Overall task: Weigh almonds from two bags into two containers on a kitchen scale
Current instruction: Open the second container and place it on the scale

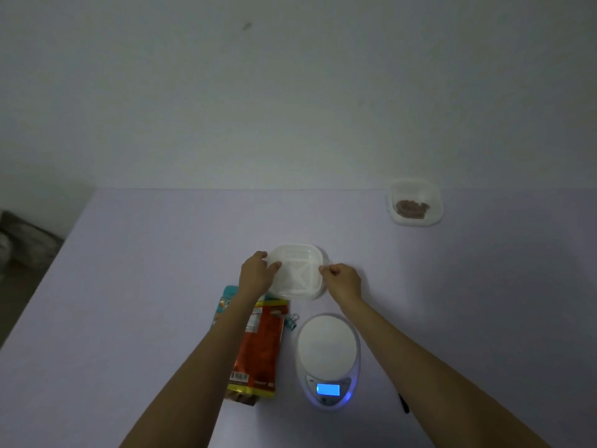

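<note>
Both hands are on the empty container [298,271], a white square tub with a ribbed bottom that sits on the table [145,286] just beyond the scale [328,357]. The left hand [256,273] is closed on the tub's left rim, thumb over the edge and fingers curled behind it. The right hand [342,281] pinches the right rim between thumb and fingertips. Whether the tub is resting flat or lifted a little, I cannot tell; it looks tilted slightly toward the person.

The scale has nothing on its round white plate, and its small screen glows blue at the near end; the digits are too blurred to read. Just left of the scale lies an orange-red bag [258,350], flat on the table, with a barcode near its lower end. A teal bag [226,302] pokes out from under the left forearm, above the orange one. A small clip [291,321] lies between the orange bag and the scale.

Well beyond the scale, to its right near the wall, stands the second container [415,202] with a small heap of almonds [412,209] in it. A dark pen [403,404] lies right of the scale, by the right forearm.
</note>
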